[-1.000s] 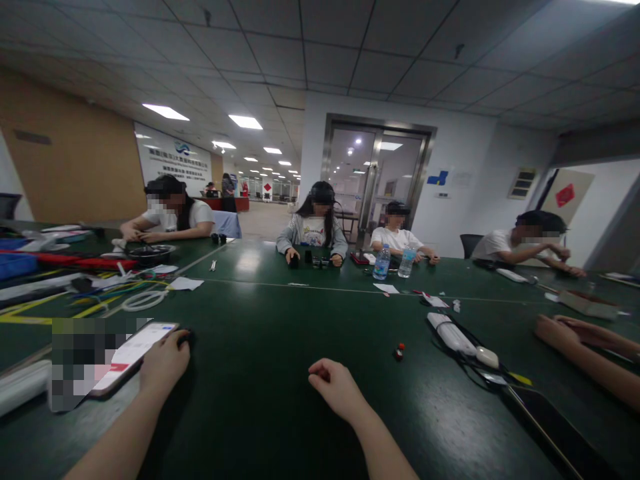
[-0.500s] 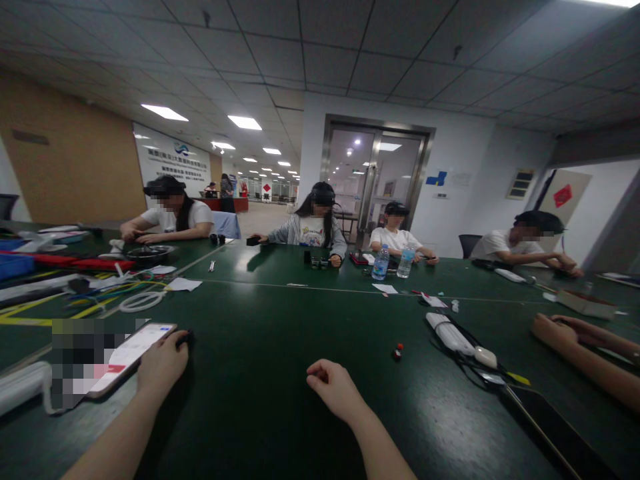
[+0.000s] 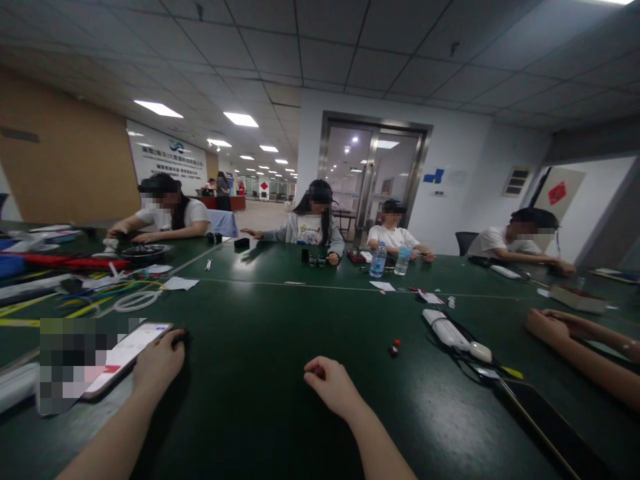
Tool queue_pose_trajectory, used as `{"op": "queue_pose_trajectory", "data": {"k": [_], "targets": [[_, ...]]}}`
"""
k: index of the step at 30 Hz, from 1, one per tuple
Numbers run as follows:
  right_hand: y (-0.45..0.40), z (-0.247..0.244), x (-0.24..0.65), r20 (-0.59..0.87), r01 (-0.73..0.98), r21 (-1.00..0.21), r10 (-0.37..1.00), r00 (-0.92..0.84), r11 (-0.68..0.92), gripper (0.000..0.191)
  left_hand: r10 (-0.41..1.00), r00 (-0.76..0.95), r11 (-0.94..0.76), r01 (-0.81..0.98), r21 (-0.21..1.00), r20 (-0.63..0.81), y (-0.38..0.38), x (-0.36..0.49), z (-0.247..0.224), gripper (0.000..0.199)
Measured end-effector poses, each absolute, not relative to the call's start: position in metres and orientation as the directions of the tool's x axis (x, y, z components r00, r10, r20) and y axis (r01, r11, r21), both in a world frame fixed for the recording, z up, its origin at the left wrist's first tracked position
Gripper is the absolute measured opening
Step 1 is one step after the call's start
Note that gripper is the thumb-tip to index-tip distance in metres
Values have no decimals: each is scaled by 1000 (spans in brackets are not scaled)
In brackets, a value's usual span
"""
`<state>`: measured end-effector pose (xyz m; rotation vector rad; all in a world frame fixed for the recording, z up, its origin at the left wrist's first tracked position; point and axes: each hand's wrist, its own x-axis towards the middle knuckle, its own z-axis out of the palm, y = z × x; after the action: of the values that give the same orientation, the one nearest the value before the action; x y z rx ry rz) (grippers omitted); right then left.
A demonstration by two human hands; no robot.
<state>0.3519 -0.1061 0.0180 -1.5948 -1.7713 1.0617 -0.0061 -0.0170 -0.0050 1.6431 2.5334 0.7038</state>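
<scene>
My left hand [image 3: 159, 362] is at the left beside a lit phone [image 3: 131, 360], its fingers closed on a small black object [image 3: 183, 334] that shows at the fingertips. Near the middle of the green table [image 3: 240, 393], my right hand [image 3: 330, 385] rests with its fingers curled together; whether anything is inside them is hidden. A small red and black item [image 3: 395, 347] lies to the right of my right hand.
At the right are a white power strip [image 3: 445, 328] with black cables, a dark phone [image 3: 545, 420] and another person's hands [image 3: 550, 328]. Cables and a white coil [image 3: 136, 301] lie at the left. Two bottles [image 3: 379, 261] stand across the table, where several people sit.
Across the table, a person's hand has let go of a black box, which now stands on the table. The view has shifted slightly; my hands keep their poses.
</scene>
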Motion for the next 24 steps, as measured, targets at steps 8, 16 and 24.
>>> {"op": "queue_pose_trajectory", "data": {"k": [8,16,24], "targets": [[-105,14,353,-98,557,-830,979,-180,19,24,884,-426,330,860,389,192,-17,-8,-5,42],[-107,17,352,-114,559,-829,979,-167,-1,24,884,-426,327,858,396,193,-14,-11,-8,44],[-105,15,353,-96,548,-836,980,-176,16,24,864,-445,313,841,440,235,-14,-7,-11,48]]}}
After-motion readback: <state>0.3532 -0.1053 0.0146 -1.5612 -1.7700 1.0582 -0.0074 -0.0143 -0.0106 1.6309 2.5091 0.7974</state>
